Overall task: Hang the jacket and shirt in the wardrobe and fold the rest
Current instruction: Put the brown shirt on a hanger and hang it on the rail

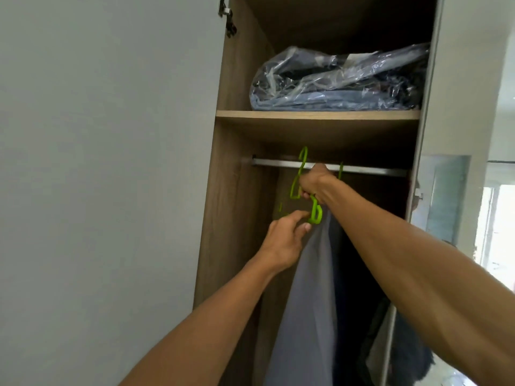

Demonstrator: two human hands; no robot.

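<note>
Our right hand (315,185) grips a green plastic hanger (316,214), fingers curled round its thin, moulded bar. Directly above the grip, one hook curves up past the flat metal rail (362,170) of the wood-grain wardrobe (237,190). A second green strip shows just right of the grip; we cannot tell whether it is a separate hanger. Below the grip hangs one smooth grey-blue shirt (306,302), long axis vertical, beside one dark garment (347,274). Lower left of the grip, our left hand (284,240) is loosely spread, forefinger and thumb extended at the shirt's top edge. Above the grip, one shelf (317,115) carries one crinkled clear bag (334,79) of folded cloth.
</note>
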